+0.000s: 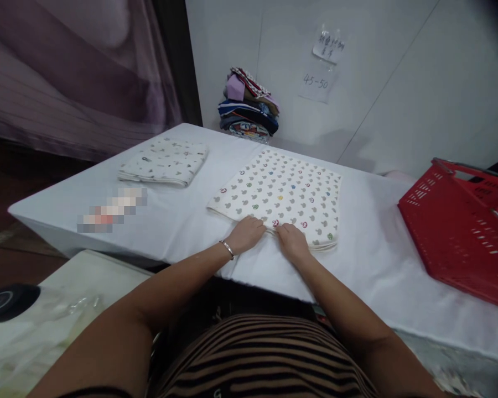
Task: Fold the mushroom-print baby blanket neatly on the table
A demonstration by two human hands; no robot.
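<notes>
A folded white cloth (282,193) with a print of grey shapes and small coloured figures lies flat on the white-covered table (369,249) in front of me. My left hand (245,234) has its fingers curled over the cloth's near edge, left of the middle. Close beside it, my right hand (292,242) is closed on the same edge. The layers of the fold show along the near right side. Farther left lies a second folded cloth (164,160), white with small dark prints, touched by neither hand.
A red plastic basket (460,232) stands at the table's right end. Folded clothes (249,105) are piled at the back against the wall. A blurred-out patch (112,210) covers something at the left front. Below left is a pale surface (103,276) with a dark round object (10,301).
</notes>
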